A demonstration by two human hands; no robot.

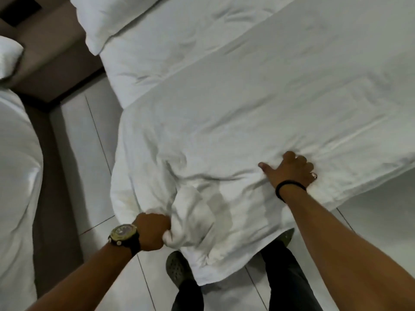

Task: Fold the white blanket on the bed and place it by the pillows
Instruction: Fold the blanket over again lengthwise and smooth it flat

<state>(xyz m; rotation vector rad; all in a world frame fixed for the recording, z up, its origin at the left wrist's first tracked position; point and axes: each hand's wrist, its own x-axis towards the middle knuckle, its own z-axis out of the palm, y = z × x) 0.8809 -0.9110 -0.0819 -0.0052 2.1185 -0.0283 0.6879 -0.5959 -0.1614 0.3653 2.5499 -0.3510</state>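
The white blanket [247, 122] lies spread across the bed, its near end hanging over the bed's edge toward my legs. My left hand [153, 232], with a watch on the wrist, is shut on a bunched corner of the blanket at the lower left. My right hand [289, 173], with a dark band on the wrist, presses on the blanket near its right edge with fingers curled into the fabric. White pillows [139, 21] lie at the far end of the bed, top left.
A second bed [15, 176] with white bedding and its own pillow [9, 57] stands at the left. A strip of pale tiled floor [89, 167] runs between the beds. My shoes [177, 270] and dark trousers stand at the bed's near end.
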